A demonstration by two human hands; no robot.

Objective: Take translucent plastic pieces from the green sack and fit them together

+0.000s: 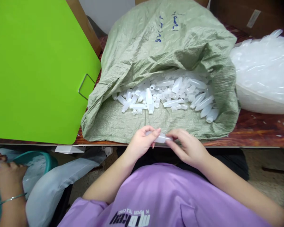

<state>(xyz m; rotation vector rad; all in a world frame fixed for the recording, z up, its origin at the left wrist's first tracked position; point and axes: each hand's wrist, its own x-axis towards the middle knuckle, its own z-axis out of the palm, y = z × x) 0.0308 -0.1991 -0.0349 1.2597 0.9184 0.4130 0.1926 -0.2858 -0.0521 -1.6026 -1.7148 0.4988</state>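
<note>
Between my two hands, just past the table's front edge, is a small translucent white plastic tube [160,138]. My left hand [144,140] is closed around one end of it, thumb on top. The fingers of my right hand [186,145] pinch the narrower end. Right behind them lies the open mouth of a pale green woven sack [123,123]. Many similar plastic tubes [177,84] are heaped inside, some spilling toward the front of the sack.
A clear bag full of white plastic pieces [265,72] stands at the right. A bright green board [38,69] with a metal wire loop [81,86] fills the left. Below left, a co-worker's hands [10,176] are over a teal basin [49,159]. Cardboard boxes stand behind.
</note>
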